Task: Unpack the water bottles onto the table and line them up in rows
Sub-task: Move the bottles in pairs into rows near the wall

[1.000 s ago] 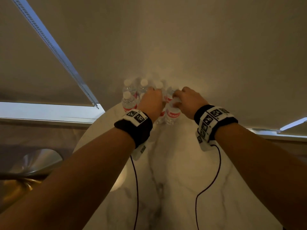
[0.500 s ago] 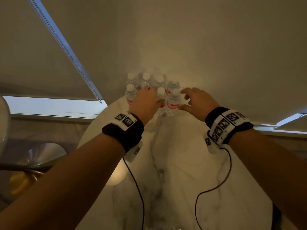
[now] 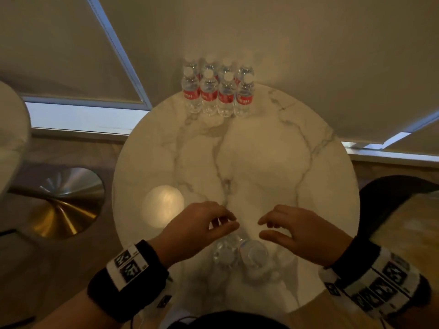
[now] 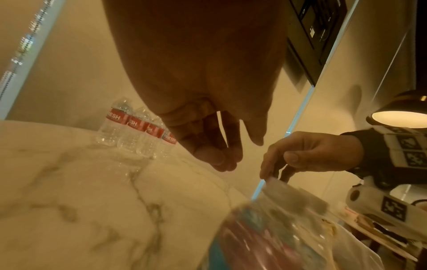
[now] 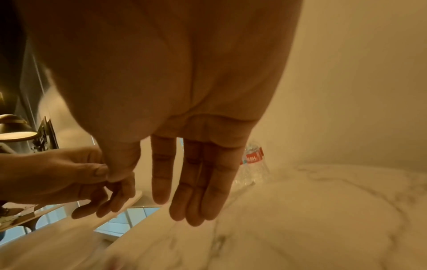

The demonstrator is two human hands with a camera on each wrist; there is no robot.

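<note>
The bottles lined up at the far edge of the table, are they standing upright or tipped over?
Upright. The water bottles stand on their bases on the marble table, white caps up, red labels level.

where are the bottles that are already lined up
In the head view the lined-up bottles stand in two rows at the far edge of the round marble table, well beyond both hands.

Left hand (image 3: 197, 227) and right hand (image 3: 301, 230) hover side by side, palms down, fingers (image 5: 208, 191) loosely extended, holding nothing; both forearms reach forward.
</note>
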